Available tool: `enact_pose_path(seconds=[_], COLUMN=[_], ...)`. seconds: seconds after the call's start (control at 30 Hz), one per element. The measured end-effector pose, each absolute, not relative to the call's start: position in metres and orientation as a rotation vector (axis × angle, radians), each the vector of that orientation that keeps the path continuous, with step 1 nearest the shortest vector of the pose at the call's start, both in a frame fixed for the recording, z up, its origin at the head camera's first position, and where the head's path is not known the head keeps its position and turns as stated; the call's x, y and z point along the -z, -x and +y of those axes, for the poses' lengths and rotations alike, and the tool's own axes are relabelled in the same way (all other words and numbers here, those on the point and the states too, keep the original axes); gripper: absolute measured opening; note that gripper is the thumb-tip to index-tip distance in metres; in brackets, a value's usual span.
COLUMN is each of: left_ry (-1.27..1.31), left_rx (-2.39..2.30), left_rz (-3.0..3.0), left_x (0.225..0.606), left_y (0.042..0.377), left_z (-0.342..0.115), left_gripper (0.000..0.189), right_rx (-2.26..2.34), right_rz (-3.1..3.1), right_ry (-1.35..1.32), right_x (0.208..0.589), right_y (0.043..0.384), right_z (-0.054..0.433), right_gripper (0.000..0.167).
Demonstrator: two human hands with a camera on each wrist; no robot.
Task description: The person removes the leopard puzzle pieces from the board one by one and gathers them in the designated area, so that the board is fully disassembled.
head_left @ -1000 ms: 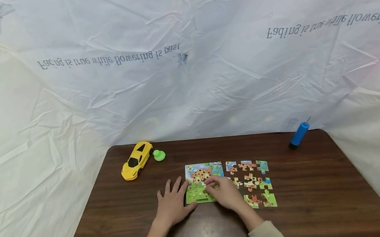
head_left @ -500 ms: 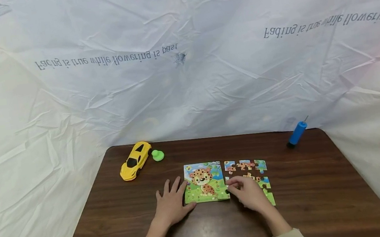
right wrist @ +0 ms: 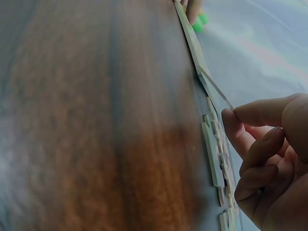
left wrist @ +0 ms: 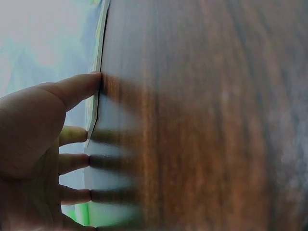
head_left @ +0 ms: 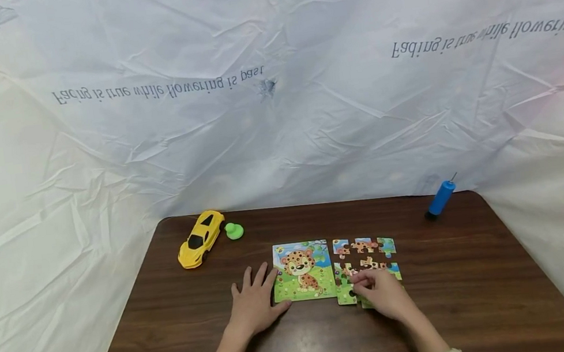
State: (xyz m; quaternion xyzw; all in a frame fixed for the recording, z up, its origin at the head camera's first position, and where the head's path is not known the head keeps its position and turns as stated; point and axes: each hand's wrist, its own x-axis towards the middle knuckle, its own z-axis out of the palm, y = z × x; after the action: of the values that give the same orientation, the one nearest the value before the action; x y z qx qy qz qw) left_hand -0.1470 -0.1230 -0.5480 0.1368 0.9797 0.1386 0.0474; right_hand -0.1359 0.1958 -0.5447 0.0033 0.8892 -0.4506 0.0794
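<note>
A square leopard picture puzzle board [head_left: 302, 270] lies flat near the table's middle. My left hand [head_left: 256, 304] rests with spread fingers along its left side; in the left wrist view the thumb [left wrist: 79, 89] touches the board's edge. To the right of the board, my right hand [head_left: 381, 292] pinches a green puzzle piece [head_left: 346, 294] between thumb and index finger. The right wrist view shows this thin piece [right wrist: 217, 89] tilted, its far end low by the board's edge. Loose puzzle pieces [head_left: 365, 245] lie in rows there, some hidden under the right hand.
A yellow toy car [head_left: 201, 238] stands at the back left, with a small green knob-shaped thing [head_left: 234, 231] beside it. At the back right lies a blue cylinder [head_left: 441, 197] with a black end and a thin rod. A pale printed cloth [head_left: 278, 141] hangs behind the table.
My right hand has moved right, from over the board to the loose pieces, carrying the green puzzle piece. The leopard picture is uncovered now. The left hand has stayed in place.
</note>
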Motion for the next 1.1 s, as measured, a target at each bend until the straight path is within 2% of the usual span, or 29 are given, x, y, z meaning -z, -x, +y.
enact_pose_path(seconds=[1.1], left_ry=[-0.418], left_rx=[-0.419], left_rz=[2.972], left_x=[0.551], left_y=[0.1494], left_z=[-0.1239], left_gripper=[0.081], right_rx=[1.245], right_rz=[2.645], right_ry=[0.022], right_x=[0.5432], right_y=[0.1329], right_z=[0.1994], right_gripper=[0.011])
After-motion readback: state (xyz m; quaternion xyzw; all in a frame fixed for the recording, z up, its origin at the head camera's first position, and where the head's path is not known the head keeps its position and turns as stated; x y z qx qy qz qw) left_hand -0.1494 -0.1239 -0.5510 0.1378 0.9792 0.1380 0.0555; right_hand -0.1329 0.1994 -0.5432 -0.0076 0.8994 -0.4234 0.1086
